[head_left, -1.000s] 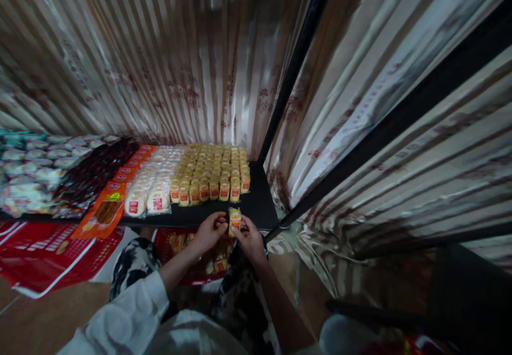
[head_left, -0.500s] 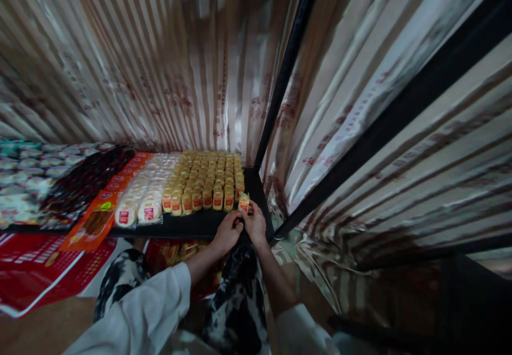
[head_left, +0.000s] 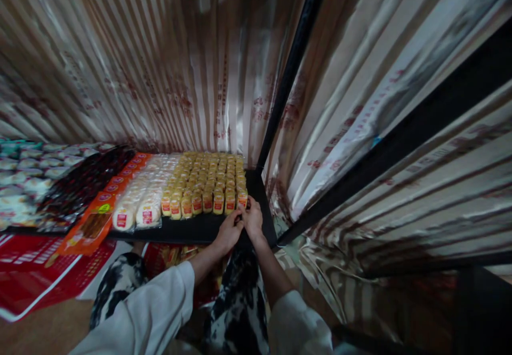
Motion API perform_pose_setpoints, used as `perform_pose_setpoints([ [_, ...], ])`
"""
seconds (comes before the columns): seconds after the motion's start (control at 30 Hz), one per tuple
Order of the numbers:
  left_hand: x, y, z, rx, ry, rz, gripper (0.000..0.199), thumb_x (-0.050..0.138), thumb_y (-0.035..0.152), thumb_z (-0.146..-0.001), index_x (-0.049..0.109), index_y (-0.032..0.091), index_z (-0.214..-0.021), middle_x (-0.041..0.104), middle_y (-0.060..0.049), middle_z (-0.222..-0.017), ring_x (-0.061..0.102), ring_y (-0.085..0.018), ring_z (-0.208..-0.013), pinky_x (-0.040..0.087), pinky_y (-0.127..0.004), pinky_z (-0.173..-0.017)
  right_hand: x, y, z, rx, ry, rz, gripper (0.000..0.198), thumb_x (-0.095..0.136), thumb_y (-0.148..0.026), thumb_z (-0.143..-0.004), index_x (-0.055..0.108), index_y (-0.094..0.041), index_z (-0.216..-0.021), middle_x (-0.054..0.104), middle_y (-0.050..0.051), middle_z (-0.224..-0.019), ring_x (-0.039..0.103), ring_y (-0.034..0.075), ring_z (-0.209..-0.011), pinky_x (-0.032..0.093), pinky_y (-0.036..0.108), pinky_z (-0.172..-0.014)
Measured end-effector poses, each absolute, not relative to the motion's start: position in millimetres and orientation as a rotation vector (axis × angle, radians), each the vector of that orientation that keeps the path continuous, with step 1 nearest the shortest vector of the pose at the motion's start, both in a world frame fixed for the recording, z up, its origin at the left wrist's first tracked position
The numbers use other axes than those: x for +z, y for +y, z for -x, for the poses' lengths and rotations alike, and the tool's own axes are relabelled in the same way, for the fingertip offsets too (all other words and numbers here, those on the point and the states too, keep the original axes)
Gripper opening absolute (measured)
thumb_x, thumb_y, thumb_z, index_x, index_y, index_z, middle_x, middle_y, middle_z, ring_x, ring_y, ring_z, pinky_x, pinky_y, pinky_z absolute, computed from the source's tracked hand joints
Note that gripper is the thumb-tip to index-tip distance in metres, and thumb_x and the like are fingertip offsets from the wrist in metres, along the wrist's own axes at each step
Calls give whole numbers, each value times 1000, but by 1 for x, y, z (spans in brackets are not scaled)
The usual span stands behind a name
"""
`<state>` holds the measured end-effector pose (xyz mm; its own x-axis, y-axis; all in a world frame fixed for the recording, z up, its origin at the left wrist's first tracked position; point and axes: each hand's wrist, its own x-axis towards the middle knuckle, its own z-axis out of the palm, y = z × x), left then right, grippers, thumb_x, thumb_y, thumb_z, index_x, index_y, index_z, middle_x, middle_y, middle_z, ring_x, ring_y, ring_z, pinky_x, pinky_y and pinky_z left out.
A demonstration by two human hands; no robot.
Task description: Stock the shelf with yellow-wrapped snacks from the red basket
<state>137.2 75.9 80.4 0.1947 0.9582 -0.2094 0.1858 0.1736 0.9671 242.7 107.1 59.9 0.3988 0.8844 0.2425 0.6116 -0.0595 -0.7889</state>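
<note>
In the head view, a small yellow snack packet point(head_left: 242, 198) with a red label stands at the front right end of several tight rows of like packets point(head_left: 208, 182) on a black shelf point(head_left: 188, 230). My right hand point(head_left: 253, 219) has its fingers closed on this packet's right side and lower edge. Close against it, my left hand point(head_left: 230, 232) is curled, fingertips meeting the right hand just below the packet. Whatever the left fingers pinch is hidden.
Left of the rows lie clear packs of round white cakes point(head_left: 148, 214), an orange snack bag point(head_left: 96, 224), dark packs point(head_left: 80, 184) and white packets point(head_left: 24, 184). A black post point(head_left: 276, 115) and striped curtain point(head_left: 200, 78) border the shelf. Red printed sheeting point(head_left: 40, 275) lies below.
Both hands have lowered the snack packet slightly to the left, from just in front of the row's end into line with the front packets. The view has shifted a little.
</note>
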Motion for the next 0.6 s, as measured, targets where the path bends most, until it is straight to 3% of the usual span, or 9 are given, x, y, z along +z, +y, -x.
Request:
perform_pose_setpoints([
  [0.23, 75, 78, -137, 855, 1214, -1260, 40, 54, 14, -80, 56, 22, -119, 62, -5, -118, 61, -17, -103, 48, -34, -92, 56, 103, -242, 472, -1238, 1658, 50, 55, -38, -80, 52, -13, -124, 57, 16, -109, 60, 23, -94, 55, 36, -75],
  [0.6, 69, 83, -140, 930, 1098, -1138, 45, 61, 19, -78, 56, 22, -123, 61, -7, -123, 58, -23, -112, 44, -40, -99, 52, 105, -240, 427, -1289, 1674, 44, 45, -37, -85, 54, -15, -123, 58, 15, -112, 60, 22, -96, 52, 37, -83],
])
